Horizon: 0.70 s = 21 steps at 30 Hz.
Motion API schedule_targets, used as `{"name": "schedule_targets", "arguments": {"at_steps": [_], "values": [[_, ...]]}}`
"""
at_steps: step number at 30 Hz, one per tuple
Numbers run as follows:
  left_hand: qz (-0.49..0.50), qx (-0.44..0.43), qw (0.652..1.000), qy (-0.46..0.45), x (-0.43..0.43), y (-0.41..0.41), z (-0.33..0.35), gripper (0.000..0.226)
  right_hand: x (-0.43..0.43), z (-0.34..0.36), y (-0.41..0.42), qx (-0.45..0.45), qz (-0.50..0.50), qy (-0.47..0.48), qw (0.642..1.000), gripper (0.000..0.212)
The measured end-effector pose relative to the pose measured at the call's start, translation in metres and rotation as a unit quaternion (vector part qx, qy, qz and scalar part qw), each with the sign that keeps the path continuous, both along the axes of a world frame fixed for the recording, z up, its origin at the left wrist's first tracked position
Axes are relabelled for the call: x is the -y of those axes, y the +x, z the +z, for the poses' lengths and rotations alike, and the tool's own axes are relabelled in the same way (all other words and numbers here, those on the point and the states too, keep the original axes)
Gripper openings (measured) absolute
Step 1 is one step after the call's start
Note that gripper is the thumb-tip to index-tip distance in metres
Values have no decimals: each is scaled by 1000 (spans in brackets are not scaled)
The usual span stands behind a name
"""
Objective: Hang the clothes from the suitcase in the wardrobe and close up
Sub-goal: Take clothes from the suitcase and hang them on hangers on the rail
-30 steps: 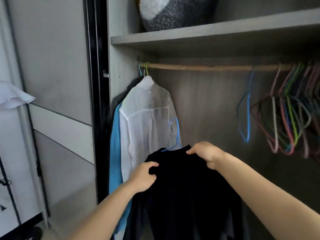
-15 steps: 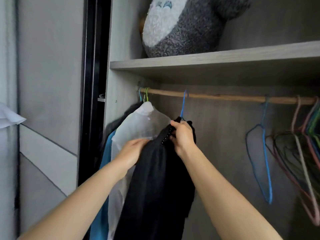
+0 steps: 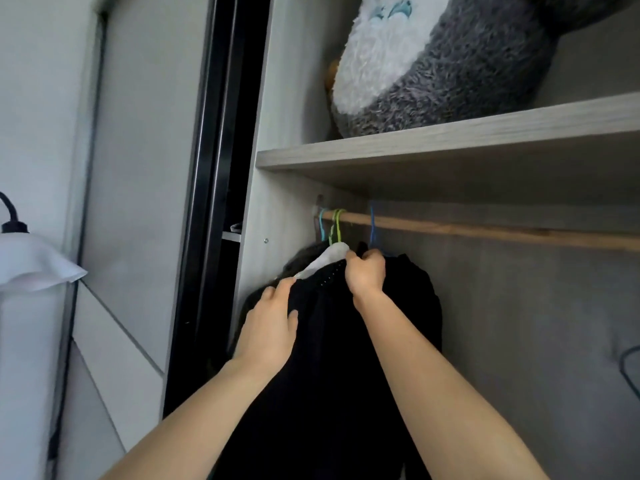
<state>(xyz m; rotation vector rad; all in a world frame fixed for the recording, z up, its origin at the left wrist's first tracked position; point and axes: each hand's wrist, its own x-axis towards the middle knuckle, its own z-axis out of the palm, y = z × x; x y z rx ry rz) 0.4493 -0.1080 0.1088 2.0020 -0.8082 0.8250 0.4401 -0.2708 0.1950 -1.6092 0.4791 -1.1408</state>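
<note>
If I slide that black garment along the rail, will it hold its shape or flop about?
Probably floppy: the black garment hangs in soft folds below the right hand. It should slide easily, as the thin hook of the blue hanger sits over the smooth wooden rail. It may swing when pushed.

Left hand (image 3: 268, 327): bare, uncovered from the fingers (image 3: 277, 292) to the wrist.
Right hand (image 3: 367, 275): bare, knuckles and wrist uncovered.
Left forearm (image 3: 194, 410): bare along its whole visible length, down to the lower frame edge.
Right forearm (image 3: 433, 393): bare likewise, its outline widening toward the lower frame edge.
</note>
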Motion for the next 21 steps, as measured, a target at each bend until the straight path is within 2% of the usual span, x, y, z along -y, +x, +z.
{"name": "schedule_targets", "arguments": {"at_steps": [4, 5, 6, 8, 9, 10, 12, 13, 14, 16, 17, 18, 21], "values": [[-5, 19, 1000, 18, 9, 30, -17, 36, 23, -30, 19, -26, 37, -9, 999, 15], [-19, 34, 999, 6, 9, 33, -18, 33, 28, -31, 19, -28, 47, -18, 998, 22], [-32, 47, 998, -20, 9, 37, -19, 30, 33, -30, 20, -30, 50, -22, 998, 28], [-70, -2, 993, -95, 8, 38, -18, 28, 40, -25, 21, -16, 40, -12, 999, 34], [-90, -72, 984, -134, 8, 41, -17, 34, 44, -22, 22, 1, 25, -8, 1000, 35], [-122, -176, 960, -183, 8, 50, -19, 37, 49, -21, 25, 11, 4, -16, 1000, 36], [-208, -411, 849, -258, 8, 59, -20, 31, 56, -21, 29, 2, -31, -65, 997, 44], [-219, -487, 808, -251, 9, 63, -23, 30, 57, -21, 29, -8, -34, -82, 996, 47], [-225, -523, 795, -208, 9, 61, -28, 29, 57, -23, 29, -20, -30, -85, 996, 49], [-200, -508, 833, -95, 11, 51, -35, 16, 58, -24, 28, -32, -25, -78, 996, 45], [-179, -474, 856, -100, 13, 47, -38, 16, 59, -25, 27, -35, -25, -73, 996, 41], [-175, -446, 868, -129, 14, 43, -38, 20, 60, -25, 25, -36, -25, -66, 997, 37], [-207, -384, 859, -269, 10, 39, -38, 28, 64, -30, 23, -38, -3, -57, 998, 37]]}}
